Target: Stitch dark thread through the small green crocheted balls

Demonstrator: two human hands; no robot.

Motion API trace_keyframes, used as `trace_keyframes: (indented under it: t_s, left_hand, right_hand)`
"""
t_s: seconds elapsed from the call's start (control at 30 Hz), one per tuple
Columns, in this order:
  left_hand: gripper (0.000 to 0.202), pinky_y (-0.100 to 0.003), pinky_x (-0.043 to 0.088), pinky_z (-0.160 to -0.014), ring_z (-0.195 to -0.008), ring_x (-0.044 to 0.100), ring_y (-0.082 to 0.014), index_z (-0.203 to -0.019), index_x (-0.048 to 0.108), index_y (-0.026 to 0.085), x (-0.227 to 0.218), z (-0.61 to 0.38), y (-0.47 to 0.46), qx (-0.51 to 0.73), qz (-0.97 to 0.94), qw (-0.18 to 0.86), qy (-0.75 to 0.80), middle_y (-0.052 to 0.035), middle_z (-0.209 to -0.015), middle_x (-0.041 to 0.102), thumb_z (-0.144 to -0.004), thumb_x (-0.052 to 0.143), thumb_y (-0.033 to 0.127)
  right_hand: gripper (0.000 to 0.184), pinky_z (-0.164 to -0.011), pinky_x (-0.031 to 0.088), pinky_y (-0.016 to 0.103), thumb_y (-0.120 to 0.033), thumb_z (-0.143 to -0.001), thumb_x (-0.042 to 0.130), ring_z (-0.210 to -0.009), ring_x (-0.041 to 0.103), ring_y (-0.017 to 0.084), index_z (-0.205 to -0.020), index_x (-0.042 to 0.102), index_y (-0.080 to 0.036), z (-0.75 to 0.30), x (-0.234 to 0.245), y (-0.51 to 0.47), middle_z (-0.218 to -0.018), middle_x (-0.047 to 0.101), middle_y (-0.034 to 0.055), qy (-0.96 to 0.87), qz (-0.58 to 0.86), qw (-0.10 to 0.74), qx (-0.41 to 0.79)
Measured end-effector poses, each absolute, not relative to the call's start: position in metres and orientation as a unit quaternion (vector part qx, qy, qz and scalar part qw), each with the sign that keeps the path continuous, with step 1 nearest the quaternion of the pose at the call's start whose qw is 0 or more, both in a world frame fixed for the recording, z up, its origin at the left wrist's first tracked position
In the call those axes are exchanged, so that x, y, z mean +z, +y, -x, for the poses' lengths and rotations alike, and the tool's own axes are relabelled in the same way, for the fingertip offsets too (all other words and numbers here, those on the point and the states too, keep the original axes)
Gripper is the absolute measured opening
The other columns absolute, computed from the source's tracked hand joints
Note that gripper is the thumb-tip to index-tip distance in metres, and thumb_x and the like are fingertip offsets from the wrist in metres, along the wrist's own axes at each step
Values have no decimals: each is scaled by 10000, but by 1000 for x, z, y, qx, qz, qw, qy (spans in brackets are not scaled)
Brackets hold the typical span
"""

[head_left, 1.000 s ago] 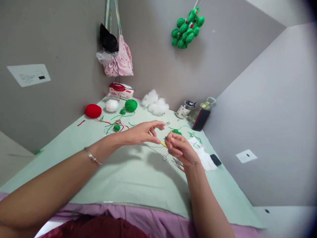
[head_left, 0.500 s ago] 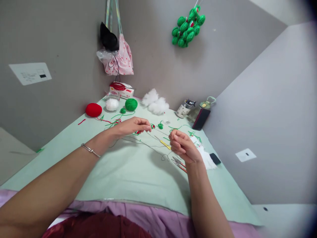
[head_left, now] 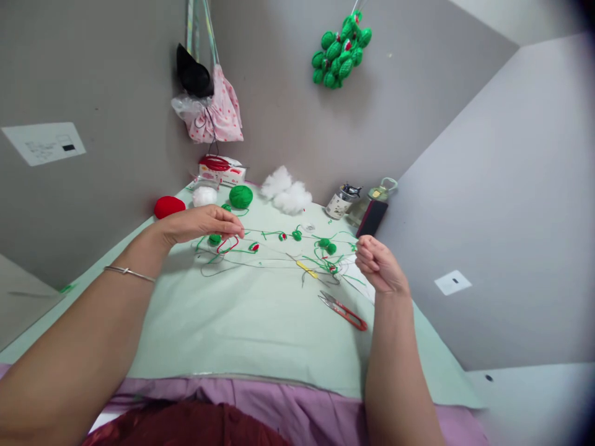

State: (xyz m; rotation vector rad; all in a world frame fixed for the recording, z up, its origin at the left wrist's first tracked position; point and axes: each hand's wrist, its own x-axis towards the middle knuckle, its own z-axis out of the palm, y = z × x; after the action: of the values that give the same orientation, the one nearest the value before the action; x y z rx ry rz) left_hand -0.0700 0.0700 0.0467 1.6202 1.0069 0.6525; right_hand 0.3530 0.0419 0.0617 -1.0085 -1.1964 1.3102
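A thin dark thread (head_left: 255,231) runs nearly taut between my two hands, above the table. My left hand (head_left: 211,222) pinches it with thumb and fingers pressed together, at the left. On the right, my right hand (head_left: 380,265) is closed, its fingers curled around the thread's other end. Below the thread lie small green-and-red crocheted pieces (head_left: 254,247) with loose yarn tails. A yellow-handled crochet hook (head_left: 307,269) rests between the hands, among more dark thread. Red-handled thread snips (head_left: 344,311) lie nearer me, left of my right forearm.
Balls of red yarn (head_left: 170,207), white yarn (head_left: 204,196) and green yarn (head_left: 240,197) sit at the back left. White stuffing (head_left: 287,191) lies against the wall. A tin (head_left: 341,202), a bottle (head_left: 379,193) and a dark phone (head_left: 372,218) stand at back right. Green crocheted pieces (head_left: 341,52) hang above.
My hands have moved apart, the left one leftward and the right one rightward, drawing the thread out straighter between them. The snips and several green pieces near my right hand are now uncovered.
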Motion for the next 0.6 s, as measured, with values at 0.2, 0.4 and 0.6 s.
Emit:
trace_keyframes:
  t_s: [0.2, 0.4, 0.6]
  left_hand:
    - [274, -250, 382, -668, -721, 450, -110, -823, 700, 159, 52, 95, 67, 406, -602, 540, 426, 0, -770, 598, -795, 791, 416]
    - [365, -299, 365, -629, -682, 409, -142, -724, 615, 222, 57, 109, 72, 530, -555, 477, 429, -2, -647, 415, -839, 716, 553]
    - [277, -286, 282, -568, -608, 352, -130, -848, 756, 205, 57, 45, 60, 440, -648, 420, 459, 13, -623, 456, -805, 733, 477]
  right_hand:
    - [412, -420, 118, 217, -477, -624, 844, -435, 139, 28, -724, 540, -217, -381, 58, 45, -549, 362, -87, -530, 515, 518, 432]
    - [326, -479, 232, 245, -420, -614, 814, -485, 326, 82, -667, 587, -192, -383, 44, 53, -581, 552, -1, -532, 627, 480, 307]
    - [261, -555, 333, 276, -438, -779, 739, -553, 405, 96, -835, 671, -192, -332, 54, 40, -997, 728, 75, -575, 595, 500, 255]
